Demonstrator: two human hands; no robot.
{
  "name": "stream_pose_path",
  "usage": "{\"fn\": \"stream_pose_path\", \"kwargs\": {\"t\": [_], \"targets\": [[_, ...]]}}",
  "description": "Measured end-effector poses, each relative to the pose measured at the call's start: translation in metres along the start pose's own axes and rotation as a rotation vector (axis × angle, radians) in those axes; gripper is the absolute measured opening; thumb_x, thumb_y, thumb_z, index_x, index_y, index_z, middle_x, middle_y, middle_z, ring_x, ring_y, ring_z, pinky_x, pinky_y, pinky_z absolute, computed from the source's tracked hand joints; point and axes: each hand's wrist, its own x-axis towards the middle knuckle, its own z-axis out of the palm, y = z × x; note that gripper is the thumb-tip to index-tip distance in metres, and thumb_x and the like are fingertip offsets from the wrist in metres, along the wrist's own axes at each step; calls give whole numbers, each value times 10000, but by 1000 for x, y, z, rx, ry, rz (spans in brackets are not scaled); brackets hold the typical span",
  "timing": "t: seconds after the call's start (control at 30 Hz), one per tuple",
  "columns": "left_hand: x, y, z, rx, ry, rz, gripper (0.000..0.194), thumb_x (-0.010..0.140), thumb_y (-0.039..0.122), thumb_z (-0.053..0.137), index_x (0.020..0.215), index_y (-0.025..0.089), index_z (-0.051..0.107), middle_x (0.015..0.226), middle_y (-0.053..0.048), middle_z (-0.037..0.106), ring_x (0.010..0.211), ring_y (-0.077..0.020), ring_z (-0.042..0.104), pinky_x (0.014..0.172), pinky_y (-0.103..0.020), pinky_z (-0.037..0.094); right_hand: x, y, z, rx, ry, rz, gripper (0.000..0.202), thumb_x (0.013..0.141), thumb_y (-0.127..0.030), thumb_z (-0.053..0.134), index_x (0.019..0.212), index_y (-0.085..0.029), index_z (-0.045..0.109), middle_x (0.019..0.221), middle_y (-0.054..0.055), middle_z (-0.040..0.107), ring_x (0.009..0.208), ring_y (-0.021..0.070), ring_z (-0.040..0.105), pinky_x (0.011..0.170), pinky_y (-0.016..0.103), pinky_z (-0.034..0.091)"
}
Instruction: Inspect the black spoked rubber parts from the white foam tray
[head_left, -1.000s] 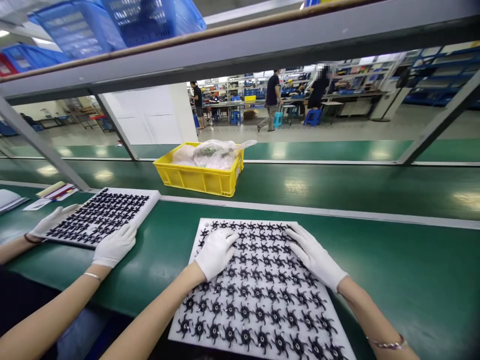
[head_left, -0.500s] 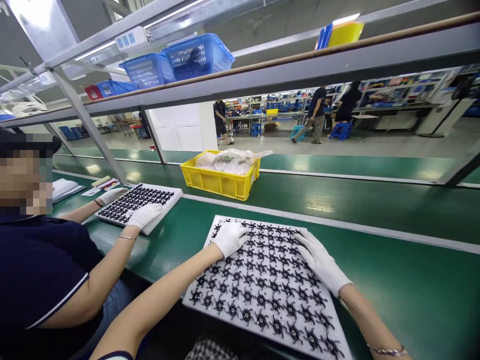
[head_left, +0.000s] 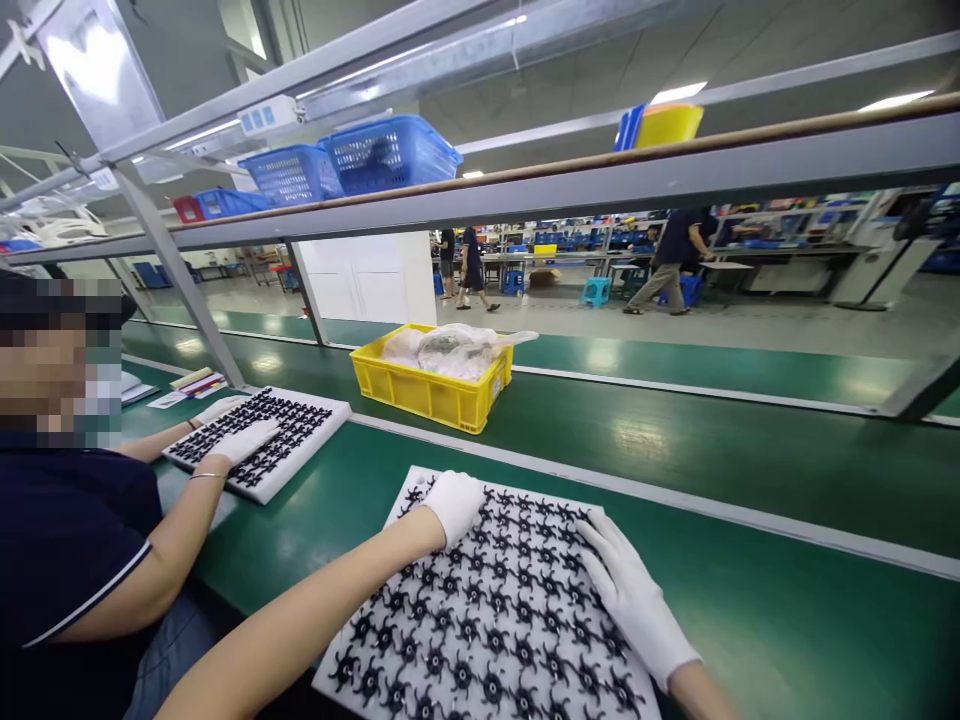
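A white foam tray [head_left: 409, 700] lies on the green bench before me, filled with rows of small black impeller-like wheels with curved blades [head_left: 495, 640]. My left hand [head_left: 454, 508], in a white glove, rests over the wheels near the tray's far left part. Its fingers are bent and pressed together, with the tips hidden, so what they hold cannot be seen. Along the tray's right edge lies my right hand [head_left: 634, 590], also gloved, its fingers stretched out and touching the far right corner and the outer wheels.
At left, a co-worker's gloved hand [head_left: 244, 440] is over a similar tray [head_left: 300, 455]. A yellow crate [head_left: 420, 388] with plastic-bagged contents stands beyond my tray. Above runs a shelf [head_left: 525, 200] carrying blue baskets [head_left: 397, 155]. People walk in the background.
My view has tilted up a little, so the tray sits lower. My left hand's fingers look more curled. The co-worker's near hand has moved left over the other tray.
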Motion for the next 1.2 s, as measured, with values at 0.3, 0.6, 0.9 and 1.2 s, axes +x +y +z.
{"fn": "stream_pose_path", "kwargs": {"t": [0.3,0.6,0.9,1.2], "targets": [[1,-15,-1,-29,123,193,202,785,307,582,728,138,676,791,-132,665,773,-283,644,679,-379,506,6,-6,-10,16,-26,82,508,956,-496,322,1323,-189,492,1442,95,377,1333,294,331,1116,518,296],[-8,-25,-4,-273,370,142,147,749,273,578,701,162,661,753,-92,637,749,-258,617,692,-370,495,57,-69,-38,222,-40,246,473,943,-518,335,1291,-244,501,1318,60,525,1238,280,452,1072,484,366],[-23,-30,-11,-774,657,-98,89,838,203,554,889,178,622,855,-21,642,788,-125,616,715,-202,508,111,-126,-13,861,-523,153,564,969,-588,295,1324,-182,460,991,65,657,772,200,634,748,367,539],[-17,-25,29,-1470,293,-77,346,964,379,376,1148,194,604,949,-51,681,830,-167,633,783,-295,512,104,-115,7,604,-321,182,285,912,-366,520,1134,-197,579,1159,67,612,1075,235,565,954,384,457]]}}
